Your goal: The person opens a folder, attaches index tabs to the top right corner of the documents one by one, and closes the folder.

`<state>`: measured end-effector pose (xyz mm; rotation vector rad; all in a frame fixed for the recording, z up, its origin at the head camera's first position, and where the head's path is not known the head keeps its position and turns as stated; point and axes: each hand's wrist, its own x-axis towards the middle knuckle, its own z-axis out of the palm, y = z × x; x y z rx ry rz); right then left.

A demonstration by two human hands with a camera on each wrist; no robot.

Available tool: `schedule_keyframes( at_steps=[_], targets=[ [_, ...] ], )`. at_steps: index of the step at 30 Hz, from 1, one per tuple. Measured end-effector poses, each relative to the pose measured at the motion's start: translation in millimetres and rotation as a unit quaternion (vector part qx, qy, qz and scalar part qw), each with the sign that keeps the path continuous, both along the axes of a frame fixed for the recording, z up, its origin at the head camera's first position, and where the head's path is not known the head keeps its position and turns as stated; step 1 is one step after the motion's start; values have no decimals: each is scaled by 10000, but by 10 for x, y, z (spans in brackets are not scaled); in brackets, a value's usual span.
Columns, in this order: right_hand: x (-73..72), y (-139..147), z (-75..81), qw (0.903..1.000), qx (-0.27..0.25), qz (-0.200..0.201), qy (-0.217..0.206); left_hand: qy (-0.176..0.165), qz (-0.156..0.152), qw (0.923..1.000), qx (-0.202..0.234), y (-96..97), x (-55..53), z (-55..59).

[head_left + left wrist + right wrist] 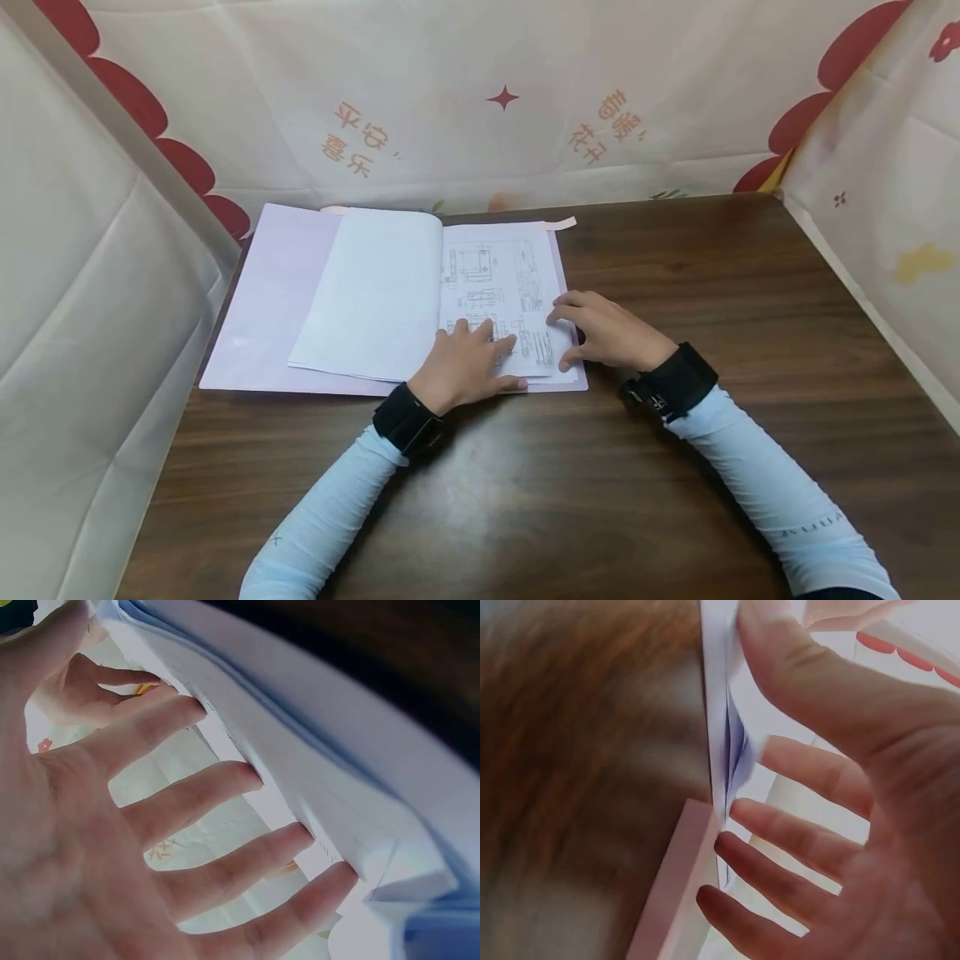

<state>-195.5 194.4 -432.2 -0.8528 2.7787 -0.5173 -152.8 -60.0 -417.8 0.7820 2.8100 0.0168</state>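
An open booklet in a pale lilac folder (251, 325) lies on the table. Its left page (367, 292) is blank, and its right page (502, 258) carries technical line drawings. My left hand (465, 367) rests on the lower part of the drawing page with fingers spread; in the left wrist view its fingertips (334, 881) touch the paper. At the right edge of the booklet is my right hand (611, 333), fingers loosely bent and thumb near the lower right corner. Up close, the right fingertips (739, 810) meet the page edges, where some sheets bulge apart.
The brown wooden table (675, 517) extends in front and to the right. A pale strip (561, 223) sticks out at the folder's top right corner. White printed cloth (502, 50) hangs behind the table and along both sides. Each wrist wears a black band.
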Motion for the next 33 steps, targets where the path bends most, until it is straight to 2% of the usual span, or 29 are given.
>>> schedule_keyframes(
  at_steps=[7,11,15,18,21,24,26,29,33],
  targets=[
    [13,-45,-18,9993,-24,-148,335,-32,-69,9999,-121,-18,9,29],
    [22,-30,37,9989,-96,-230,398,-62,-37,9998,-209,-24,22,46],
    [13,47,138,9952,-453,-647,585,6,-33,9998,-210,-14,19,52],
    [8,103,183,9922,-527,-879,706,23,-54,9998,-178,-10,4,60],
    [6,88,175,9962,-206,-618,573,44,-24,10000,-72,-30,-15,78],
    [13,21,120,9989,138,-264,356,63,26,9995,321,-61,-44,87],
    [25,-27,89,9990,258,-205,288,53,111,9975,692,-96,-52,89],
    [51,-66,56,9987,337,-257,269,278,218,9932,1111,-184,-20,101],
    [67,-73,53,9982,338,-346,340,1167,478,9826,1361,-380,86,181]
  ],
)
